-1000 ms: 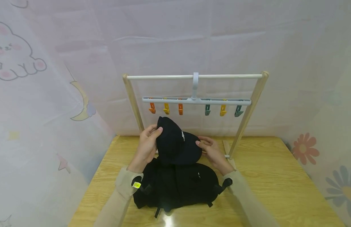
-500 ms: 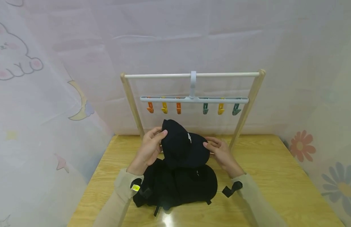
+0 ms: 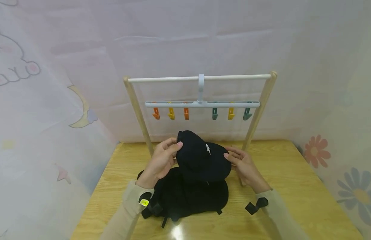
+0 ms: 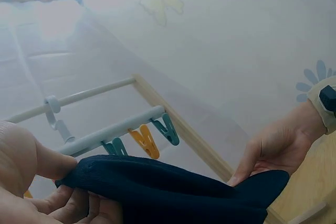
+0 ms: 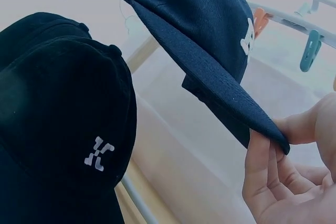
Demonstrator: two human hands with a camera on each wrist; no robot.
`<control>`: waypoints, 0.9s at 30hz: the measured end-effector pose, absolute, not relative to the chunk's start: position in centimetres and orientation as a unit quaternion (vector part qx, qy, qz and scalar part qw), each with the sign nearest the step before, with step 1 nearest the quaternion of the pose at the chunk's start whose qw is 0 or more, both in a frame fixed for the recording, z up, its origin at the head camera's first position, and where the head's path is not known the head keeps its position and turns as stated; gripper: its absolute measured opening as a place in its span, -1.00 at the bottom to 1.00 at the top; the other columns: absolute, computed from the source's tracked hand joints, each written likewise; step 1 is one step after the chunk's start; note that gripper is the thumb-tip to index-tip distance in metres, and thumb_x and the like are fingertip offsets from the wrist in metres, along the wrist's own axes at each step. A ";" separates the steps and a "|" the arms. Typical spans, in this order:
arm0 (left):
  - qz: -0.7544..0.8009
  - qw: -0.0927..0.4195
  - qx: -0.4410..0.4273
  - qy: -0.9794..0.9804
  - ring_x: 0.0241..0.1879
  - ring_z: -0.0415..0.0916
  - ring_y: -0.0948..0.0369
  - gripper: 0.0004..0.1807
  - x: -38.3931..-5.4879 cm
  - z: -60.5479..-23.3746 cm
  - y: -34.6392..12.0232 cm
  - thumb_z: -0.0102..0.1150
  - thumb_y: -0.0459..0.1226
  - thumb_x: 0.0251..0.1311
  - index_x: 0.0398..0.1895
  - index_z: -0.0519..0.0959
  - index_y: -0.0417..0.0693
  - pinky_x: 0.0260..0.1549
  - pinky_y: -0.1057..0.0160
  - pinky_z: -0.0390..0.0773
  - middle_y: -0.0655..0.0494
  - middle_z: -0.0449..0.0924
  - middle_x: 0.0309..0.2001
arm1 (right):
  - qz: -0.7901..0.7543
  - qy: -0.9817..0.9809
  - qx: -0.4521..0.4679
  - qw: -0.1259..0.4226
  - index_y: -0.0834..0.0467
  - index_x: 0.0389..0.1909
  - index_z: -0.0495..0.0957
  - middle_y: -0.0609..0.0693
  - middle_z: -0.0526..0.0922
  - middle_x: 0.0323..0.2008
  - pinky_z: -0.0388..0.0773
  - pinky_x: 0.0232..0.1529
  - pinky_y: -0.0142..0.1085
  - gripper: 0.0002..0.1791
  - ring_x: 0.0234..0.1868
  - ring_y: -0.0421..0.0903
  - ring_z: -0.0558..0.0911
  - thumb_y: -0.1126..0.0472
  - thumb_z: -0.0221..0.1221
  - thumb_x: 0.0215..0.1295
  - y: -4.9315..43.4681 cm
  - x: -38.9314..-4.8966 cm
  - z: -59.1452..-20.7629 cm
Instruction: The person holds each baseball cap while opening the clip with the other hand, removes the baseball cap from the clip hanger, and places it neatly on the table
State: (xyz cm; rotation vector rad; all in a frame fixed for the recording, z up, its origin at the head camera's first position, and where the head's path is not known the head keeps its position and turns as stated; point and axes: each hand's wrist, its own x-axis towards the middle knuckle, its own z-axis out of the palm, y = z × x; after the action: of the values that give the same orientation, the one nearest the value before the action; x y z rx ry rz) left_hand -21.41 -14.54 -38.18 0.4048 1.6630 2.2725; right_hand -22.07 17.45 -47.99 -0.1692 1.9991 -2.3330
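A black baseball cap (image 3: 192, 158) with a small white emblem is held up between my two hands. My left hand (image 3: 161, 160) pinches the edge of its crown, thumb on the near side. On the other side, my right hand (image 3: 244, 166) grips the brim between thumb and fingers; the right wrist view shows the brim (image 5: 210, 74) edge-on. More black caps (image 3: 188, 200) lie on the table just below, partly covered by the held one. One of these caps (image 5: 63, 108) shows a white emblem in the right wrist view.
Behind the hands stands a wooden rack (image 3: 137, 113) with a white top bar (image 3: 164, 79). From it hangs a pale blue hanger (image 3: 200, 104) with several orange, yellow and green clips (image 3: 214, 114). Printed cloth (image 3: 188, 43) covers the wall behind the wooden table (image 3: 287, 186).
Both hands have carried the cap to the right and slightly down in the head view, keeping their hold. The rack has shifted a little left in view as the head camera turned.
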 end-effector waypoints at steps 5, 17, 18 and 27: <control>0.790 0.150 0.145 0.577 -0.30 0.66 0.26 -0.93 -21.3 -38.3 -14.1 0.01 -0.35 0.63 0.00 0.50 -0.07 -0.21 0.24 0.66 0.20 0.67 -0.30 | -0.753 0.655 -0.057 0.031 0.50 0.51 0.22 -0.20 0.72 -0.24 0.74 -0.16 -0.34 -0.38 -0.19 -0.27 0.74 0.30 0.17 0.61 17.9 -21.8 -48.1; 0.782 0.170 0.173 0.574 -0.32 0.70 0.27 -0.92 -20.3 -38.8 -12.4 0.04 -0.31 0.60 0.02 0.45 -0.08 -0.21 0.25 0.72 0.20 0.60 -0.29 | -0.736 0.675 -0.041 0.017 0.39 0.48 0.34 -0.21 0.71 -0.18 0.73 -0.15 -0.34 -0.43 -0.17 -0.27 0.73 0.24 0.22 0.59 19.6 -20.6 -48.8; 0.780 0.175 0.173 0.576 -0.30 0.70 0.27 -0.91 -20.2 -38.8 -12.3 0.04 -0.30 0.60 0.03 0.45 -0.08 -0.20 0.23 0.72 0.20 0.60 -0.28 | -0.733 0.679 -0.038 0.015 0.38 0.48 0.35 -0.21 0.70 -0.18 0.73 -0.15 -0.34 -0.42 -0.17 -0.27 0.72 0.24 0.23 0.59 19.8 -20.4 -48.9; 0.734 0.195 0.180 0.625 -0.22 0.67 0.23 -0.71 -19.8 -39.6 -11.3 0.06 -0.25 0.62 0.24 0.47 -0.22 -0.14 0.15 0.75 0.22 0.61 -0.16 | -0.706 0.706 -0.048 0.019 0.48 0.52 0.26 -0.16 0.69 -0.19 0.74 -0.20 -0.32 -0.36 -0.21 -0.25 0.72 0.24 0.19 0.61 21.6 -19.4 -50.0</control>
State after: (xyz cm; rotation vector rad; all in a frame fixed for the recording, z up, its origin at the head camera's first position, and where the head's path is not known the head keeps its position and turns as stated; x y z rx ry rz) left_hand -19.81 -11.31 -39.65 0.5056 1.7524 2.0558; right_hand -19.35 21.64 -50.01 -0.1479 2.1931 -2.1924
